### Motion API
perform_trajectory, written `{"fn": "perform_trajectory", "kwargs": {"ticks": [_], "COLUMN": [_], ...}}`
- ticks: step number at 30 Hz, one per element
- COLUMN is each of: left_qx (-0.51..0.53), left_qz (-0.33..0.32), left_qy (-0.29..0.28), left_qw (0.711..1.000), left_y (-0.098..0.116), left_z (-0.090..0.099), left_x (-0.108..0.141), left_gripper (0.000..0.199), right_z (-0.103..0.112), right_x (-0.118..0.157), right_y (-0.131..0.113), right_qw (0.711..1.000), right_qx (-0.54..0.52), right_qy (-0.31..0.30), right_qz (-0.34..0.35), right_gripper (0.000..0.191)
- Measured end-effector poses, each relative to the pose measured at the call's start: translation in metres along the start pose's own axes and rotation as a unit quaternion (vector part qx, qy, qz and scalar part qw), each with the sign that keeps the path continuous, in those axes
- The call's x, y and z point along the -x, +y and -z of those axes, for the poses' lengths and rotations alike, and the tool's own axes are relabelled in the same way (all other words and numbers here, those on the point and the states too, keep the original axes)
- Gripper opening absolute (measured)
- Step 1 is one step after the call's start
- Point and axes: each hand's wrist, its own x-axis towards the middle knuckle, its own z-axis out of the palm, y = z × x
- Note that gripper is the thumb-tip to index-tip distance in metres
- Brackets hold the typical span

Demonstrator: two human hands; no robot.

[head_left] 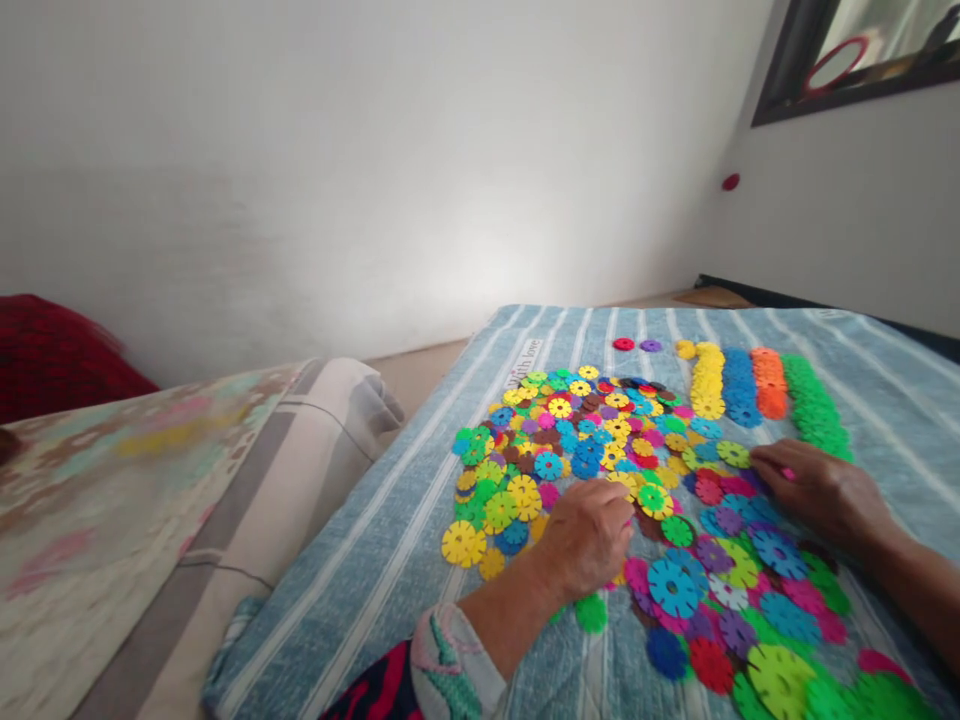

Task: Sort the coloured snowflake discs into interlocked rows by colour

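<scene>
We've got a loose pile of notched plastic discs (677,530) spread over the striped cloth (360,560), mixed colours, most lying flat and overlapping. What's under the cloth, we can't tell.

Left hand (589,535): over the near-left part of the pile, palm down, fingers bunched. Grip looks narrow; a sliver of pink shows at the fingertips, but we can't tell if it's held or just sits behind them.

Right hand (821,485): at the right edge of the pile, fingers curled. Grip narrow, with a small pink disc (787,474) showing among the fingers; we read it as held, mostly hidden.

Key relation: the sorted rows lie past the right hand, well apart from the left. Left to right we count the yellow row (709,385), blue row (740,390), orange row (769,385) and green row (817,405). Long axes run away from us, roughly parallel; green is the longest and its near end sits just beyond the right hand's knuckles. So the right hand is nearer every row; the left has the pile between it and them. Discs are round, so no long axis on a single piece.

Far side, left of the yellow row: a red disc (624,344) and a purple disc (651,346), side by side, apart from the pile.
</scene>
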Motion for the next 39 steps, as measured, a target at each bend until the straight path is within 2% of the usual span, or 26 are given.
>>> {"fn": "perform_trajectory", "kwargs": {"ticks": [11,17,28,35,39], "left_qx": [-0.004,-0.014,-0.013,-0.025,-0.023], "left_qz": [-0.065,-0.057,-0.062,-0.017,0.039], "left_qy": [0.033,0.051,0.043,0.077,0.068], "left_qw": [0.997,0.997,0.997,0.997,0.997], "left_y": [0.003,0.007,0.005,-0.005,-0.021], "left_z": [-0.001,0.004,0.008,0.017,0.035], "left_x": [0.000,0.001,0.002,0.004,0.006], "left_gripper": [0.022,0.026,0.026,0.029,0.022], "right_z": [-0.008,-0.009,-0.016,-0.017,-0.016], "right_x": [0.001,0.001,0.003,0.001,-0.001], "right_y": [0.006,0.009,0.018,0.017,0.013], "right_qw": [1.000,1.000,1.000,0.999,0.999], "right_qx": [-0.005,-0.019,-0.028,-0.046,-0.045], "right_qy": [0.014,0.009,0.009,0.013,0.001], "right_qz": [-0.006,0.009,0.001,-0.010,-0.010], "right_gripper": [0.032,0.029,0.027,0.029,0.030]}}
